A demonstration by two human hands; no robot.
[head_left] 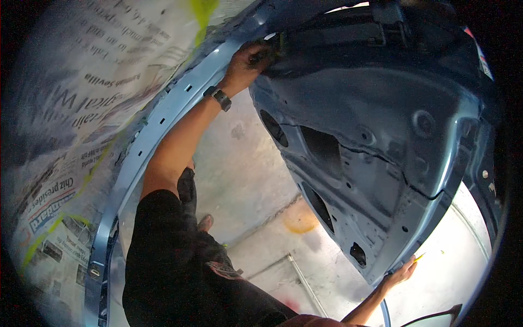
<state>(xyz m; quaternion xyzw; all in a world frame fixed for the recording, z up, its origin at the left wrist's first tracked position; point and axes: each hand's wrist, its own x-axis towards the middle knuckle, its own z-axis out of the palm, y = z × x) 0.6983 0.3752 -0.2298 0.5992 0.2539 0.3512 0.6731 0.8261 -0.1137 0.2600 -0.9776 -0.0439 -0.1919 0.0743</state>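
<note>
A blue, bare car door [376, 158] hangs at the right, its stamped inner side with several cut-outs facing me. My left hand [253, 61], with a dark watch [218, 98] on the wrist, reaches to the gap between the door and the blue door frame [180, 90]. Its fingers curl into dark shadow there, and what they hold cannot be made out. Down at the door's lower right corner, my right hand [400, 273] is closed around the edge. A small yellow piece [419, 258] shows at its fingertips; its kind is unclear.
Printed newspaper [92, 92] with yellow-green tape [202, 19] covers the area left of the frame. Below lies a pale, paint-stained floor [239, 158] with a light rod or pipe [305, 283] on it. A thin dark bent piece [436, 314] shows at the lower right.
</note>
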